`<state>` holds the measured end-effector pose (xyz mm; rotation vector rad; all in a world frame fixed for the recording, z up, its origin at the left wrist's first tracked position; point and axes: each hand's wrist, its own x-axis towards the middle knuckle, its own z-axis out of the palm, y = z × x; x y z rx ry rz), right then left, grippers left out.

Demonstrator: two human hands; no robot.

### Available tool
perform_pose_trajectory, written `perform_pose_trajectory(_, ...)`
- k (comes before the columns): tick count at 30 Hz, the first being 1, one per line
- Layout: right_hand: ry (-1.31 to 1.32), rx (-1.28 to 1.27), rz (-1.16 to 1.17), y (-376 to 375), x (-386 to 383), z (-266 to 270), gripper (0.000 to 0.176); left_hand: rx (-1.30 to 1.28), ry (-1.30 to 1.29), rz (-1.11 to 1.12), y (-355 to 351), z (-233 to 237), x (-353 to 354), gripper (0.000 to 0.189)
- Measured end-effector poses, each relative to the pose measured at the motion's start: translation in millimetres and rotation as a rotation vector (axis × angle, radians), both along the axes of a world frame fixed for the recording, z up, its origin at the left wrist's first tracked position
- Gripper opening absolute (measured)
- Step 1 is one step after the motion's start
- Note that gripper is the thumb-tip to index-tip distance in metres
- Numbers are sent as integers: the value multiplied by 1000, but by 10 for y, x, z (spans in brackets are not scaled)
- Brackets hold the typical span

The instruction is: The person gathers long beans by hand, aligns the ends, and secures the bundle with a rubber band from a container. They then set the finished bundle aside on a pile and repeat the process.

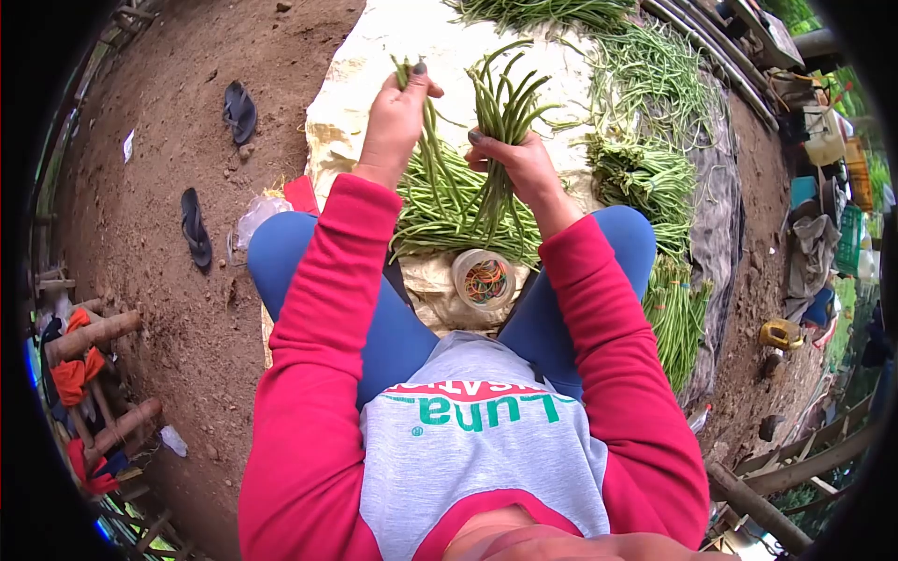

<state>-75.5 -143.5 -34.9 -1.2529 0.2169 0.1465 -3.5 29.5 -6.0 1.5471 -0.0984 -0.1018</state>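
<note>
A few green long beans (431, 148) hang from my left hand (395, 122), pinched between thumb and fingers. My right hand (526, 170) is wrapped round a thicker bunch of long beans (506, 101), their upper ends fanning out above the fist and the rest dangling below. Under both hands lies a loose pile of long beans (421, 221) on a pale sheet (374, 45). Between my knees, close to the pile, stands a round clear tub (458, 272) holding coloured rubber bands (486, 280).
On the right, several heaps of long beans (645, 178) lie along the sheet and a dark cloth (718, 215). Two dark flip-flops (195, 227) rest on bare soil at left. A yellow container (781, 334) sits far right; wooden poles (94, 338) stand at the left edge.
</note>
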Motion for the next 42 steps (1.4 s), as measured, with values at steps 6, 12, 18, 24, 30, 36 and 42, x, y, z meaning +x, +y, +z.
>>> perform_pose_trajectory(6,-20,-241,84,12,-18,-85,16,-195,-92,-31,101,70,96,32)
perform_pose_trajectory(12,34,-387,203,72,-40,-10,19,-125,-27,-61,62,117,72,29)
perform_pose_trajectory(18,-52,-195,60,-4,-31,-12,24,-167,37,69,83,89,91,27)
perform_pose_trajectory(24,-1,-115,-82,-13,12,-42,27,-169,57,-7,100,99,88,27)
perform_pose_trajectory(30,-104,-13,-215,-103,62,-130,25,-26,314,-300,19,20,-79,28)
perform_pose_trajectory(36,-129,-69,-95,-100,33,-134,23,-118,400,-346,-273,-126,-300,29)
perform_pose_trajectory(42,-34,-37,-82,-138,44,-106,22,-329,251,-30,-253,-176,-139,31)
